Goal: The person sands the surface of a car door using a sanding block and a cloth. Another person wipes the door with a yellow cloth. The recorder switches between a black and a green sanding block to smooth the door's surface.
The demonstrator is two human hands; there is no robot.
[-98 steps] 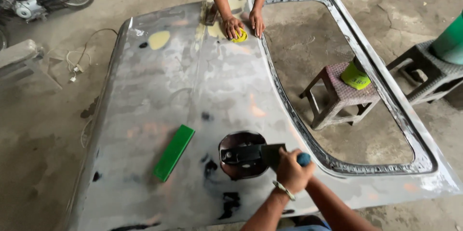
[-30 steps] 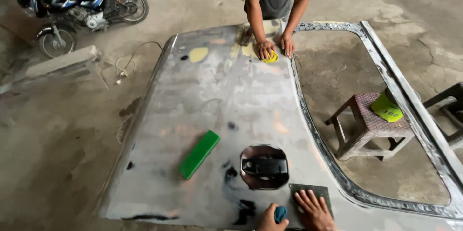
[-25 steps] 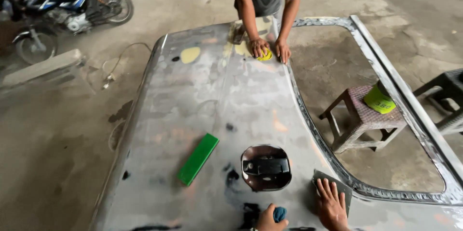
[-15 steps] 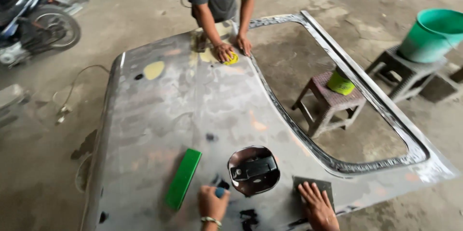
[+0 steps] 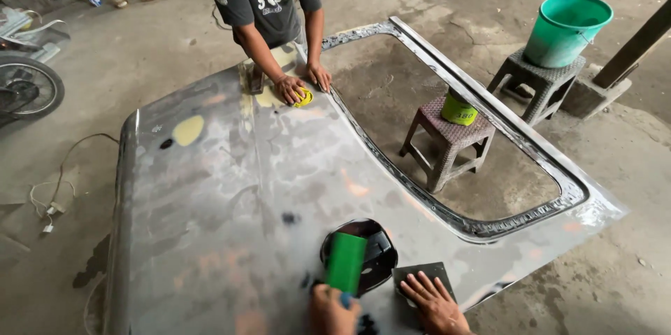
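I am lifting the green block (image 5: 346, 262) clamped in my left hand (image 5: 331, 310), right hand (image 5: 435, 301) flat, fingers apart, pinning sandpaper (image 5: 419, 275) to the panel (image 5: 231, 202); sanding seemingly calls for block on sheet.

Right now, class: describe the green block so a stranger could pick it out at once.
Start at the big bare metal panel on the floor. At its near edge, the left hand holds the green block over a round hole. It is the only flat, bright green bar on the panel.

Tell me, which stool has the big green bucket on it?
The grey stool farther right, outside the metal frame, carries the green bucket. The brownish stool inside the frame opening holds only a small yellow-green tub.
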